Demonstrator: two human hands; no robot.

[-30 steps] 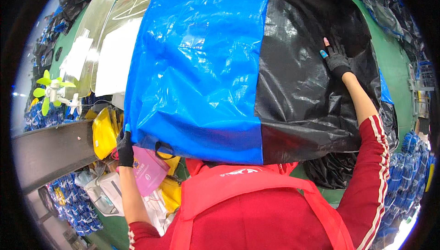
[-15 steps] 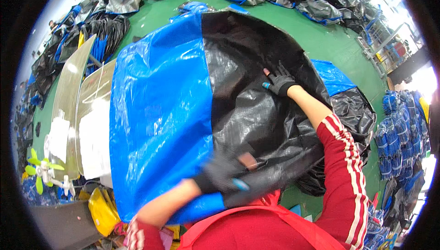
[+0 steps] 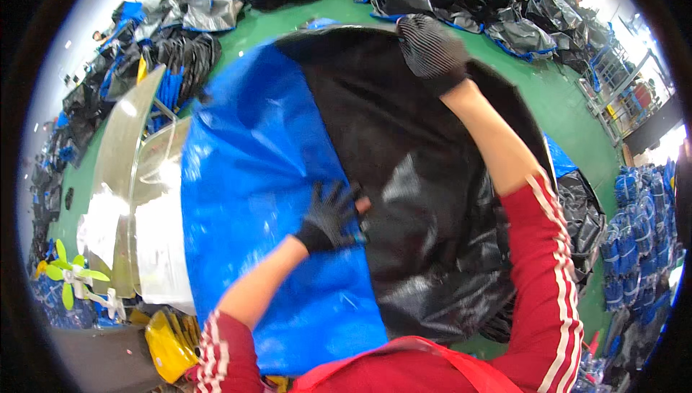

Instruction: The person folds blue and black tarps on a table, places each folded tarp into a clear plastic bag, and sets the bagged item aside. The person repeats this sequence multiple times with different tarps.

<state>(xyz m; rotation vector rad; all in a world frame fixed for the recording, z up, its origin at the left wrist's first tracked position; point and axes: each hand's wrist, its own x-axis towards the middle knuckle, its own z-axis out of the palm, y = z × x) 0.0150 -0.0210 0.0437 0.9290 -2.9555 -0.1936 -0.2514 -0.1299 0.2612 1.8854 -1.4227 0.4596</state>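
A large tarpaulin (image 3: 252,170), blue on the left and black on the right with a seam between, spreads in front of me. My left hand (image 3: 331,216), in a dark knit glove with some fingertips uncovered, lies flat near the seam, fingers spread on the blue part. At the far edge of the black part, my right hand (image 3: 432,51), gloved in the same way, is closed on the tarpaulin's rim; its fingertips are mostly hidden. Creases and loose folds run through the black side.
Clear curved plastic panels (image 3: 126,184) stand at the left, beside a small green-bladed fan (image 3: 72,274). Yellow material (image 3: 171,346) lies at lower left. Blue bundles (image 3: 634,234) are stacked at right. Piles of black and blue sheeting (image 3: 497,11) line the green floor (image 3: 346,10).
My right hand has moved away from me, from lying on the black part to its far rim, and closed. My left hand has moved up onto the blue part and stopped blurring.
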